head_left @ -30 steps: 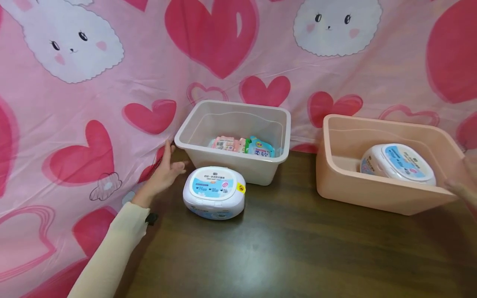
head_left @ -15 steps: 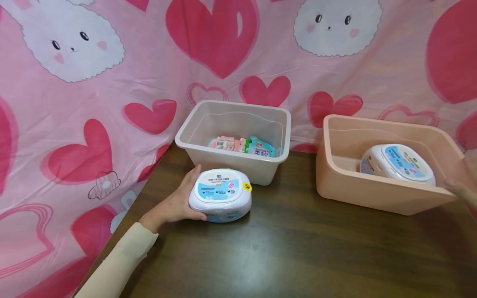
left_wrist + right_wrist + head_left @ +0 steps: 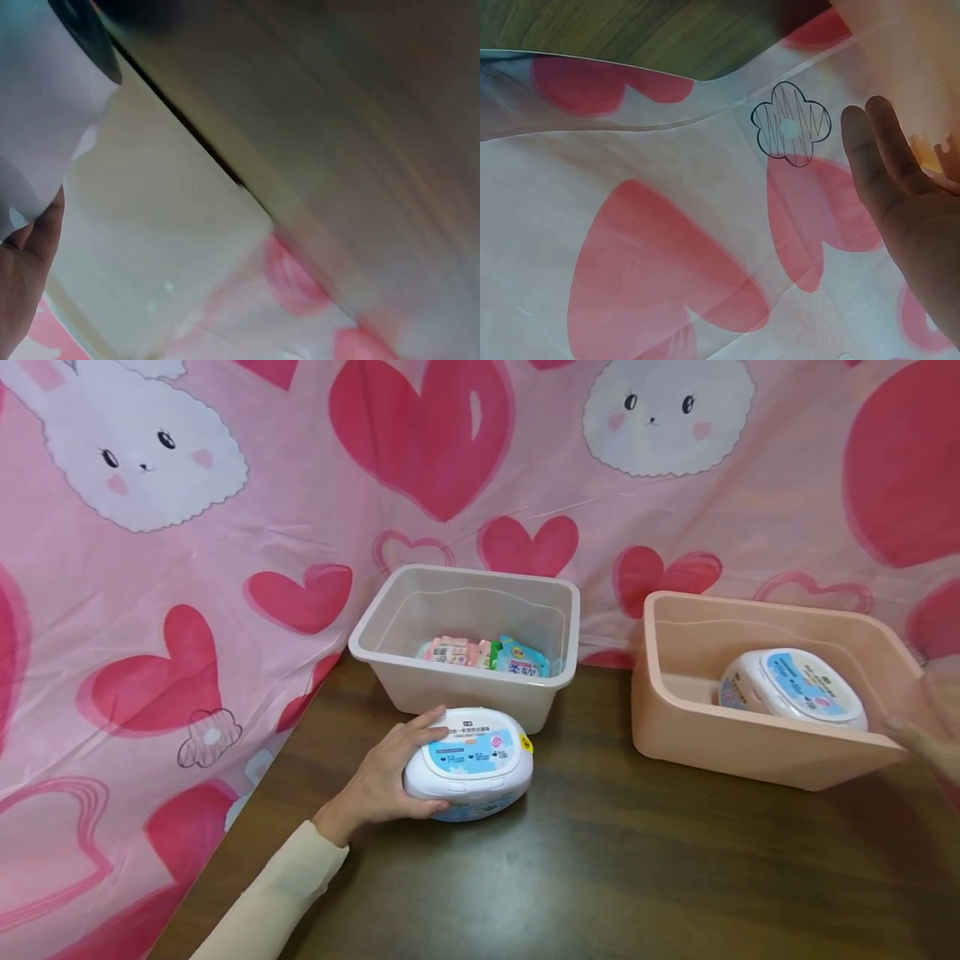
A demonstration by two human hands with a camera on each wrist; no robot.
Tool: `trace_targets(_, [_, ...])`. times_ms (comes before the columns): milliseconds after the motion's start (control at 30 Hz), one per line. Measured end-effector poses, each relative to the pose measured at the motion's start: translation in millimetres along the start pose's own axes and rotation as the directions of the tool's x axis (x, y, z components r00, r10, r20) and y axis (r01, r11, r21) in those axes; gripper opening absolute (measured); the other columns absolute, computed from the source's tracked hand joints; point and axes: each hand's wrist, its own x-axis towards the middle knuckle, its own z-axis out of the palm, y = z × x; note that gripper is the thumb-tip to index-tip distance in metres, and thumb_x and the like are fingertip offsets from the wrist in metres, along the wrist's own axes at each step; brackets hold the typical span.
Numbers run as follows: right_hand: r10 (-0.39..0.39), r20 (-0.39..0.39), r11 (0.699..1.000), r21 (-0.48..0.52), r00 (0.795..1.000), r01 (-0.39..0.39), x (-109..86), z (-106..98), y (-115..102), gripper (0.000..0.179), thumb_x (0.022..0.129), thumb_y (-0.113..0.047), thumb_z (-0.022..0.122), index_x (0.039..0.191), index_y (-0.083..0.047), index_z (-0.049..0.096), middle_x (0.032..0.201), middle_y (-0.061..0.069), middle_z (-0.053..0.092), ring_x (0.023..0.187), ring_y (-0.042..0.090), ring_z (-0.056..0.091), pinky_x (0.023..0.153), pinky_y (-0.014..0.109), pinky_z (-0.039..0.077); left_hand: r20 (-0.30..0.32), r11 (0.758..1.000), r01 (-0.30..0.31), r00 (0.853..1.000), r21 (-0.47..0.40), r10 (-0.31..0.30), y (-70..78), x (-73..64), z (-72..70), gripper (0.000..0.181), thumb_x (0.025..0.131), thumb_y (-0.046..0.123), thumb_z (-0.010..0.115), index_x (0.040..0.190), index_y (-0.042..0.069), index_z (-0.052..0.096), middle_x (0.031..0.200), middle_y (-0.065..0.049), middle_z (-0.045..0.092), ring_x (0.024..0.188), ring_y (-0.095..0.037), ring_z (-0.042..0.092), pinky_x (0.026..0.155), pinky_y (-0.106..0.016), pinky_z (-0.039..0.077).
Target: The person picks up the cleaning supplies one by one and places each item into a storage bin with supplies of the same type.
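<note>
My left hand (image 3: 390,774) grips the left end of a white oval plastic tub (image 3: 480,758), fingers behind it and thumb in front. A blue label covers its lid, and a yellow sticker marks its right end. In the left wrist view, this tub (image 3: 37,97) appears close up beside the pale bin (image 3: 165,217). Whether it touches the table cannot be told. My right hand (image 3: 930,731), partly cut off, is at the right end of a peach bin (image 3: 750,752). Its fingers (image 3: 870,161) extend fairly straight beside the bin wall. A similar white tub (image 3: 798,689) sits tilted inside that bin.
The pale bin (image 3: 457,685) stands behind the held tub and contains several pink and blue-green packets (image 3: 517,658). Pink cloth with hearts (image 3: 427,435) hangs behind and left of the brown wooden table (image 3: 570,877).
My left hand has left the pale bin's left side and taken hold of the white tub. The tub has moved right and slightly nearer. My right hand stays by the peach bin.
</note>
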Motion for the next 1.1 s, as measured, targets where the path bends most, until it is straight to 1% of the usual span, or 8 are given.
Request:
trace_targets(133, [-0.012,0.029,0.999,0.037,1.0,0.011,0.9,-2,-2,0.088,0.103,-0.042,0.049,0.157,-0.004,-0.01,0.156,0.031,-0.016,0.145,0.046,-0.019,0.116,0.057,-0.014,0.002,0.998,-0.008,1.0,-0.06,0.009,13.4,6.8,13.5,0.088,0.067,0.045,0.089,0.144,0.023,0.052,0.157,0.004,0.039,0.132,-0.02,0.043,0.099,-0.048,0.047])
trace_targets(300, [-0.037,0.041,0.999,0.008,0.998,0.037,1.5,-4,-8,0.09,0.103,-0.043,0.047,0.155,0.001,-0.012,0.156,0.033,-0.017,0.145,0.048,-0.019,0.116,0.055,-0.015,-0.005,0.993,-0.062,0.998,-0.096,0.062,28.1,19.9,31.9,0.084,0.068,0.044,0.089,0.141,0.02,0.055,0.153,0.002,0.044,0.131,-0.02,0.044,0.101,-0.045,0.046])
trace_targets(467, [-0.05,0.044,0.999,-0.003,0.998,0.05,-1.1,-7,-16,0.089,0.103,-0.044,0.047,0.155,0.0,-0.011,0.156,0.033,-0.017,0.145,0.047,-0.019,0.115,0.054,-0.016,-0.01,0.986,-0.127,0.992,-0.104,0.127,48.8,41.0,46.0,0.084,0.067,0.042,0.092,0.139,0.02,0.056,0.152,0.003,0.046,0.128,-0.018,0.046,0.097,-0.04,0.048])
trace_targets(567, [-0.061,0.056,0.998,-0.014,0.997,0.062,0.0,-8,-14,0.089,0.103,-0.043,0.045,0.155,0.001,-0.012,0.156,0.033,-0.018,0.145,0.048,-0.019,0.115,0.054,-0.016,-0.025,0.973,-0.196,0.981,-0.123,0.194,64.4,56.7,51.0,0.084,0.066,0.041,0.093,0.138,0.019,0.056,0.151,0.003,0.047,0.127,-0.018,0.046,0.095,-0.036,0.047])
trace_targets(700, [-0.087,0.075,0.995,-0.034,0.993,0.089,3.2,-9,-11,0.09,0.104,-0.044,0.045,0.153,0.005,-0.013,0.156,0.033,-0.019,0.144,0.048,-0.02,0.115,0.054,-0.016,-0.083,0.937,-0.319,0.947,-0.144,0.31,87.0,80.7,52.6,0.085,0.063,0.041,0.094,0.135,0.016,0.057,0.149,-0.002,0.049,0.125,-0.02,0.048,0.096,-0.032,0.047])
trace_targets(867, [-0.116,0.079,0.993,-0.006,0.99,0.117,4.5,-9,-11,0.092,0.104,-0.045,0.046,0.153,0.008,-0.01,0.156,0.036,-0.015,0.144,0.051,-0.017,0.115,0.057,-0.014,-0.202,0.876,-0.454,0.885,-0.166,0.42,115.3,117.7,48.1,0.085,0.062,0.033,0.094,0.132,0.009,0.055,0.144,-0.011,0.051,0.129,-0.024,0.048,0.103,-0.035,0.045])
trace_targets(1000, [-0.109,0.087,0.994,0.003,0.99,0.109,4.2,-11,-12,0.091,0.104,-0.044,0.046,0.153,0.007,-0.011,0.155,0.037,-0.016,0.143,0.052,-0.018,0.114,0.059,-0.014,-0.313,0.836,-0.51,0.842,-0.2,0.439,132.6,150.5,43.9,0.083,0.061,0.022,0.094,0.131,0.004,0.052,0.142,-0.017,0.049,0.132,-0.027,0.046,0.105,-0.039,0.045])
trace_targets(1100, [-0.098,0.102,0.995,0.001,0.99,0.098,5.0,-13,-13,0.092,0.104,-0.046,0.046,0.153,0.006,-0.014,0.155,0.036,-0.018,0.143,0.052,-0.019,0.114,0.06,-0.014,-0.382,0.847,-0.495,0.834,-0.194,0.4,139.1,175.6,46.0,0.081,0.064,0.02,0.094,0.132,0.003,0.051,0.143,-0.017,0.047,0.134,-0.024,0.044,0.105,-0.036,0.045])
